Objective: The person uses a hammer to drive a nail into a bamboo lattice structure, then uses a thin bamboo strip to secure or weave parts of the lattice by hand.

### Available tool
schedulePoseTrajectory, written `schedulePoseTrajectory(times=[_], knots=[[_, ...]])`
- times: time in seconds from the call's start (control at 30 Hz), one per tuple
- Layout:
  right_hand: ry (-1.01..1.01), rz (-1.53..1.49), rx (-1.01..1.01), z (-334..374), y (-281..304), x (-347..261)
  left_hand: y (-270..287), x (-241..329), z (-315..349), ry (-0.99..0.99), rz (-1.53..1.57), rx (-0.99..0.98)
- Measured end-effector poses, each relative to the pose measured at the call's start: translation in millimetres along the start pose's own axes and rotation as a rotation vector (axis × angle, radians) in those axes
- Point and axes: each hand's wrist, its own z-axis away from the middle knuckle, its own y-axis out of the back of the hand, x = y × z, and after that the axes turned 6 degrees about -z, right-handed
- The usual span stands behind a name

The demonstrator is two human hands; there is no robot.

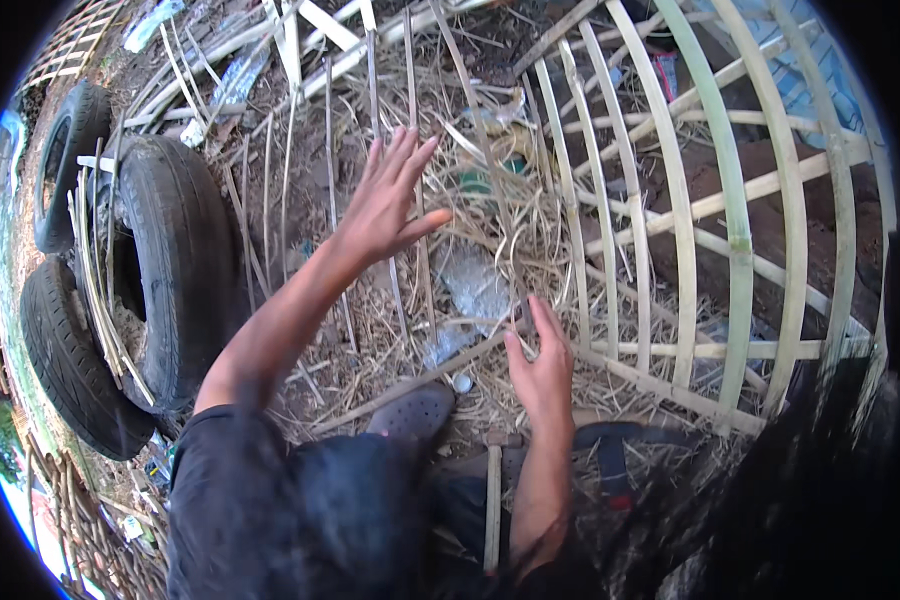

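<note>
My left hand (385,205) is stretched out over a row of upright bamboo strips (413,95), its fingers spread and holding nothing. It lies over or just above the strips; whether it touches them I cannot tell. My right hand (545,375) is lower and to the right, thumb and fingers apart, beside the crosswise bamboo strip (410,385) and near the lower end of an upright strip. No grip on either strip shows. To its right stretches a woven bamboo lattice (685,210) of pale and greenish slats. A hammer (493,500) with a wooden handle lies near my right forearm.
Old tyres (180,270) stand at the left, with thin bamboo strips (95,265) leaning on them. Shavings (370,290) and clear plastic (475,285) litter the ground. A grey clog (415,412) shows below. Stacked sticks (80,520) are at lower left, blue sheeting (815,70) at upper right.
</note>
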Motion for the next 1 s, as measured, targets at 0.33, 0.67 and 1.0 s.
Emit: schedulePoseTrajectory(times=[0.33,0.67,1.0], knots=[[-0.104,-0.085,-0.203,93,-5,24,6,71,182,-0.088,0.299,-0.291],[-0.287,-0.142,-0.190,37,-16,38,-31,90,225,0.493,0.565,-0.766],[-0.723,-0.668,-0.307,22,-75,58,-29,65,207,0.491,0.622,-0.845]])
